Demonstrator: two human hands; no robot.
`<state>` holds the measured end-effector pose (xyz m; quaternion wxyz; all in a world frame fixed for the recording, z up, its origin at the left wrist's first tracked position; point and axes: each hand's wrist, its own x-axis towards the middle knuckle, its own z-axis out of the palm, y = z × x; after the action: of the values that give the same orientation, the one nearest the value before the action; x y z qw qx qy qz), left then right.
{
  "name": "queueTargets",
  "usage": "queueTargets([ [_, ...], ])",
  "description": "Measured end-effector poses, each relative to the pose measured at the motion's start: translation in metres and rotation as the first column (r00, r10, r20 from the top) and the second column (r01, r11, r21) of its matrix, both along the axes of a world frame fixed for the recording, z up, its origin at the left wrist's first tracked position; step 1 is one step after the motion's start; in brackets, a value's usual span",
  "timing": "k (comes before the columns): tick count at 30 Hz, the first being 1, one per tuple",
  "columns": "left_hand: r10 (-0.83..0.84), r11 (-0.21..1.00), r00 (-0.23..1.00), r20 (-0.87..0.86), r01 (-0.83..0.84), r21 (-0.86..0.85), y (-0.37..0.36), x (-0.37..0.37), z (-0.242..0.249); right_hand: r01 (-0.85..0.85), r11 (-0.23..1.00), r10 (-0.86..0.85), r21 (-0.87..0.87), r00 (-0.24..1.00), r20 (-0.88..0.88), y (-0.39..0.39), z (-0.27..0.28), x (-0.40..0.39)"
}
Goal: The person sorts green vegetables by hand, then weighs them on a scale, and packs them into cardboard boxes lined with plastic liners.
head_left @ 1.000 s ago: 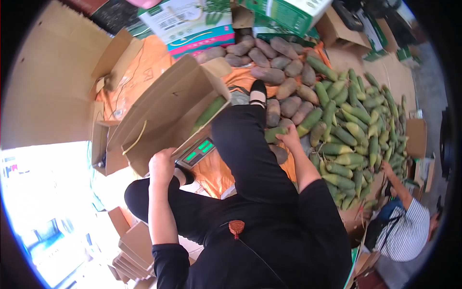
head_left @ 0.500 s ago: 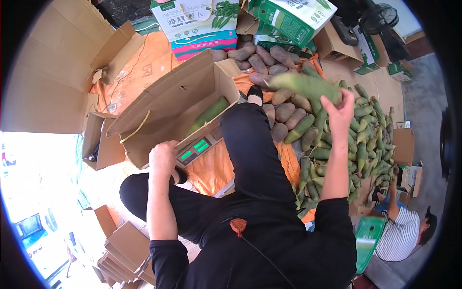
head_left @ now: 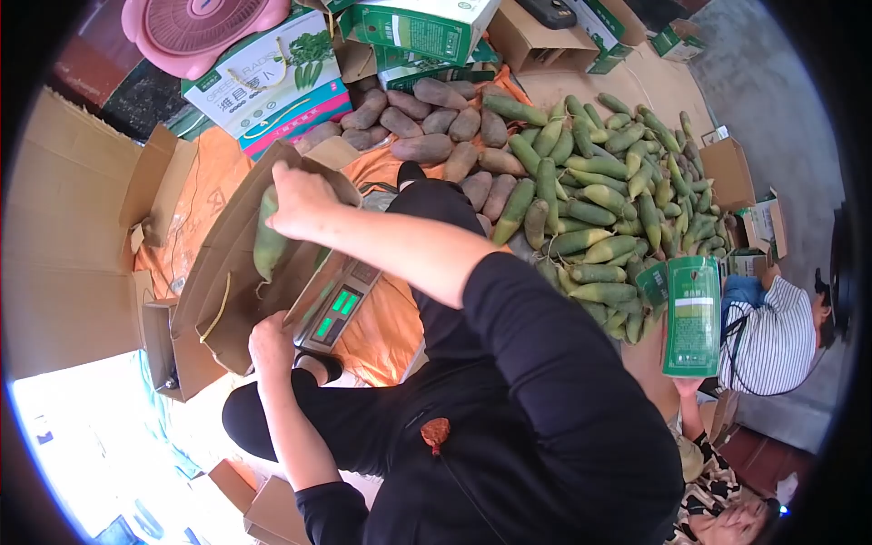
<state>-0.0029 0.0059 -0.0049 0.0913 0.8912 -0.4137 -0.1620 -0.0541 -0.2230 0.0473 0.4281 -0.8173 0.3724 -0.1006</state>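
My right hand (head_left: 304, 202) is closed on a green radish (head_left: 269, 241), holding it inside the open cardboard box (head_left: 218, 245). The radish hangs with its thin root end down, near the box's far wall. My left hand (head_left: 271, 343) grips the near edge of the box with bent fingers. Under the box, a scale (head_left: 341, 304) shows its lit green display. Part of another green radish is visible in the box, mostly hidden by my right forearm.
A heap of green radishes (head_left: 599, 213) lies right of my legs, with reddish-brown ones (head_left: 422, 148) ahead. Printed cartons (head_left: 272, 77) and a pink fan (head_left: 204, 32) stand beyond. Two people are at the right, one holding a green carton (head_left: 692, 318).
My right hand has carried the radish left from above the heap into the box. The view has turned. A second person with a green carton now shows at the lower right.
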Motion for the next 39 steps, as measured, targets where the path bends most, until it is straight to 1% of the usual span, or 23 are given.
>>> queueTargets([
  [2, 0.005, 1.000, 1.000, -0.004, -0.005, 0.025, -0.003, -0.003, 0.006, 0.082, 0.997, -0.081, 0.005, 0.991, -0.105, 0.009, -0.040, 0.021],
  [3, 0.014, 0.998, 1.000, -0.008, -0.014, 0.055, -0.004, -0.005, 0.008, 0.085, 0.996, -0.084, 0.006, 0.991, -0.105, 0.010, -0.037, 0.017],
  [5, 0.000, 0.999, 1.000, -0.022, 0.001, 0.039, -0.003, -0.004, 0.008, -0.175, 0.985, 0.172, -0.007, 0.976, -0.134, 0.012, -0.015, 0.000],
  [6, -0.013, 1.000, 0.999, -0.037, 0.013, 0.015, -0.004, -0.004, 0.007, -0.239, 0.970, 0.234, -0.037, 0.967, -0.100, 0.010, 0.000, -0.012],
  [7, -0.018, 1.000, 0.999, -0.042, 0.019, 0.017, -0.005, -0.004, 0.007, -0.233, 0.972, 0.229, -0.035, 0.968, -0.105, 0.005, 0.016, -0.026],
  [9, -0.027, 0.999, 1.000, -0.006, 0.027, 0.028, -0.005, -0.002, 0.008, -0.274, 0.958, 0.285, -0.081, 0.933, 0.220, -0.004, 0.038, -0.055],
  [10, -0.008, 0.999, 1.000, -0.016, 0.008, 0.037, -0.006, -0.004, 0.010, -0.208, 0.976, 0.218, -0.066, 0.924, 0.314, -0.012, 0.039, -0.070],
  [11, -0.010, 0.999, 1.000, -0.018, 0.011, 0.040, -0.006, -0.004, 0.009, -0.144, 0.989, 0.149, -0.043, 0.902, 0.406, -0.023, 0.039, -0.085],
  [13, -0.005, 0.999, 1.000, -0.003, 0.005, 0.041, -0.004, -0.003, 0.005, 0.031, 0.998, -0.003, -0.054, 0.893, 0.451, -0.047, 0.022, -0.117],
  [15, -0.009, 0.999, 1.000, -0.010, 0.009, 0.034, -0.007, -0.006, 0.010, 0.177, 0.984, -0.172, 0.022, 0.907, 0.384, -0.072, -0.015, -0.154],
  [17, -0.012, 0.999, 1.000, -0.016, 0.012, 0.031, -0.008, -0.009, 0.013, 0.340, 0.940, -0.331, 0.015, 0.902, 0.278, -0.089, -0.078, -0.198],
  [19, -0.001, 1.000, 0.999, -0.034, 0.001, 0.014, -0.009, -0.009, 0.014, 0.466, 0.884, -0.466, -0.007, 0.884, 0.045, -0.098, -0.149, -0.246],
  [21, -0.005, 1.000, 1.000, -0.026, 0.005, 0.029, -0.009, -0.009, 0.015, 0.582, 0.811, -0.574, 0.051, 0.810, -0.121, -0.093, -0.205, -0.293],
  [23, -0.004, 0.999, 1.000, -0.018, 0.005, 0.042, -0.010, -0.008, 0.013, 0.676, 0.723, -0.688, -0.143, 0.686, -0.237, -0.086, -0.238, -0.328],
  [25, 0.030, 0.999, 0.998, -0.048, -0.028, 0.045, -0.008, -0.006, 0.008, 0.717, 0.669, -0.738, -0.195, 0.612, -0.284, -0.091, -0.250, -0.355],
  [26, 0.032, 0.998, 0.998, -0.047, -0.030, 0.058, -0.005, -0.004, 0.007, 0.716, 0.673, -0.734, -0.186, 0.613, -0.293, -0.091, -0.251, -0.363],
  [28, 0.039, 0.998, 0.999, -0.026, -0.038, 0.054, -0.006, -0.002, 0.002, 0.711, 0.650, -0.741, -0.268, 0.516, -0.430, -0.105, -0.225, -0.366],
  [29, 0.045, 0.997, 0.999, -0.021, -0.044, 0.055, -0.006, -0.002, 0.002, 0.708, 0.655, -0.737, -0.264, 0.522, -0.429, -0.109, -0.224, -0.370],
  [32, 0.089, 0.995, 0.995, -0.039, -0.088, 0.040, -0.007, -0.003, 0.004, 0.584, 0.757, -0.636, -0.293, 0.557, -0.534, -0.123, -0.222, -0.372],
  [33, 0.089, 0.995, 0.995, -0.044, -0.087, 0.044, -0.007, -0.004, 0.004, 0.575, 0.765, -0.630, -0.291, 0.571, -0.527, -0.124, -0.228, -0.374],
  [35, 0.101, 0.994, 0.994, -0.043, -0.099, 0.047, -0.007, -0.005, 0.004, 0.423, 0.852, -0.522, -0.309, 0.637, -0.567, -0.125, -0.251, -0.381],
  [37, 0.106, 0.994, 0.990, -0.090, -0.104, 0.019, -0.006, -0.005, 0.005, 0.448, 0.839, -0.543, -0.309, 0.646, -0.536, -0.126, -0.247, -0.371],
  [39, 0.095, 0.995, 0.994, -0.061, -0.092, 0.038, -0.007, -0.004, 0.006, 0.343, 0.884, -0.468, -0.319, 0.617, -0.633, -0.116, -0.239, -0.364],
])
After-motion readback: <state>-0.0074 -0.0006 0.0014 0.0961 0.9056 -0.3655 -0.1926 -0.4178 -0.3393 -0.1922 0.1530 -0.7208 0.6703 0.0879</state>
